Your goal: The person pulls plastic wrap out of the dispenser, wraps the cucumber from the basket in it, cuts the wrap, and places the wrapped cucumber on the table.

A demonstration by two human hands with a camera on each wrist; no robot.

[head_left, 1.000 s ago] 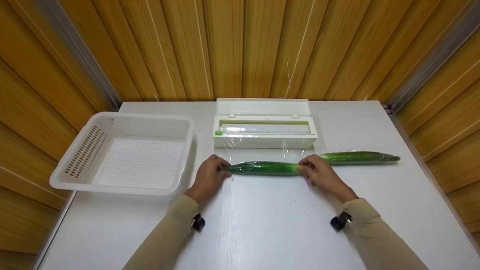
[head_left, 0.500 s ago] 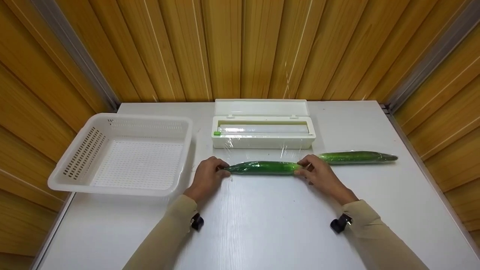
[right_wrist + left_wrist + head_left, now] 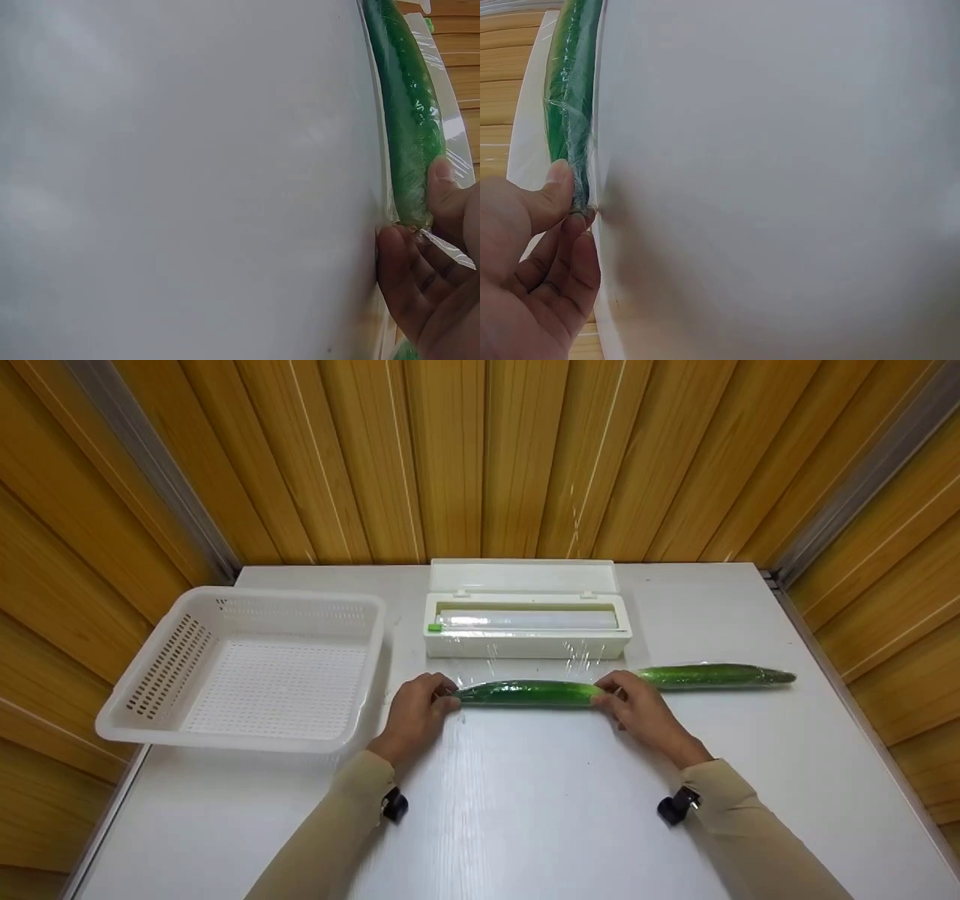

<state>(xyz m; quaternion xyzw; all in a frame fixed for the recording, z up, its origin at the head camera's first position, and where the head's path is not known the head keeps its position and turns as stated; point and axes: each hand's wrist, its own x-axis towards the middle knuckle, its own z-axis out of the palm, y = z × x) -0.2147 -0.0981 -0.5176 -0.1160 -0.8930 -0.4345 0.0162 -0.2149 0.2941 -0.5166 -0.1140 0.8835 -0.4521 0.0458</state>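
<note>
A: What are the hands doing?

B: The left hand (image 3: 417,714) pinches one tip of the long green cucumber wrapped in clear film (image 3: 527,693). The right hand (image 3: 638,706) pinches the other tip. In the left wrist view the thumb (image 3: 555,191) sits on top of the tip and the other fingers curl under it. In the right wrist view it looks the same: thumb on top, fingers below.

A: Where is the cucumber?

B: It lies flat on the white table (image 3: 540,810), stretched sideways between the two hands. It is just in front of the white plastic film box with its lid open (image 3: 526,619). A clear sheet of film (image 3: 525,661) runs from the roll in the box down to the cucumber.

A: Is there another cucumber?

B: Yes. A second long green cucumber in clear film (image 3: 712,676) lies on the table on the right side, just past the right hand. No hand touches it.

A: What else is on the table?

B: A white plastic basket with little holes (image 3: 247,667) sits on the left side, near the left hand but not touching it. Behind the table there is a wall of yellow-brown wooden boards (image 3: 480,457).

A: What do the arms look like?

B: Both arms wear tan sleeves (image 3: 330,832), and a small black thing (image 3: 394,805) is strapped at each wrist.
</note>
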